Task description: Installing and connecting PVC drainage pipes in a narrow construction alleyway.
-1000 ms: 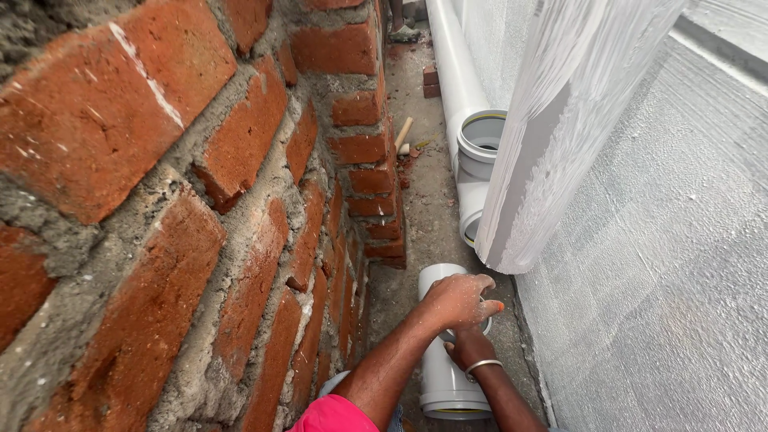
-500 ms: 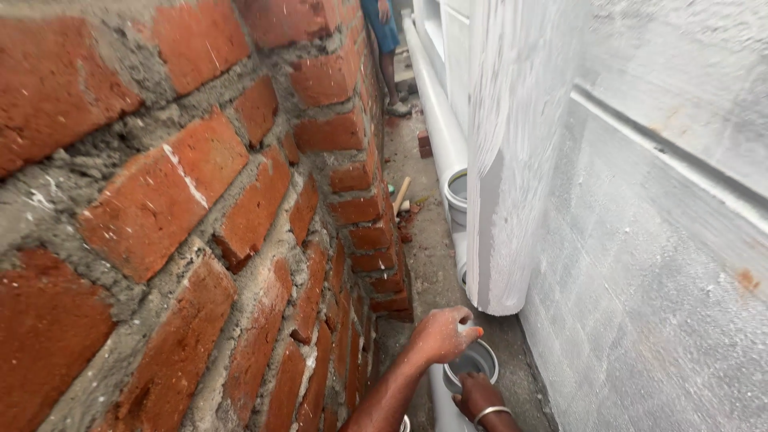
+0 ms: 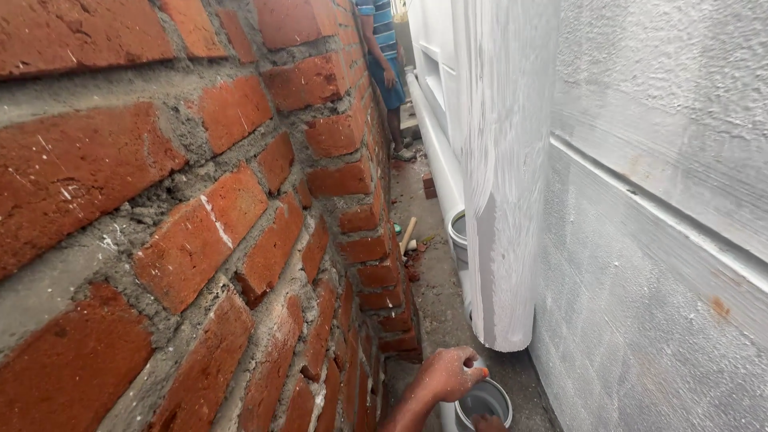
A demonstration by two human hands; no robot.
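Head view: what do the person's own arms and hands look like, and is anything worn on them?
Only one hand and its forearm show clearly, entering from the bottom edge. Both are bare: no glove, no sleeve, no watch or ring visible. A sliver of the other hand shows at the bottom edge; too little is in frame to tell what it wears.

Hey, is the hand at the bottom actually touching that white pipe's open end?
Touching. The head view shows the left hand resting over the rim of the white pipe, its fingers curled onto the edge with no gap visible.
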